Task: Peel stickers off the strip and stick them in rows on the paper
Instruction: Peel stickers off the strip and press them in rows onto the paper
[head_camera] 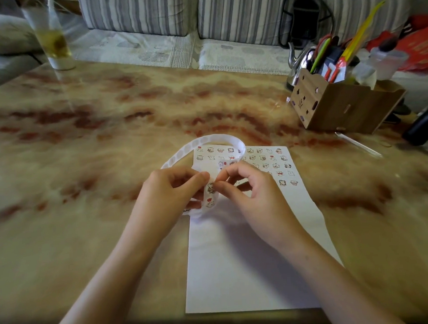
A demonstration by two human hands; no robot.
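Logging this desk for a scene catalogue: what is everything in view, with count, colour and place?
table: one, beige marbled with red-brown, under everything
paper: one, white, near edge, centre
stickers: several rows, white with red marks, paper's far end
strip: one, white, looped above paper's far left
glass: one, clear with yellowish liquid, far left
box: one, brown wood, far right, holding pens and tools
kettle: one, silver, behind the box
left hand: grips the strip
right hand: pinches the strip
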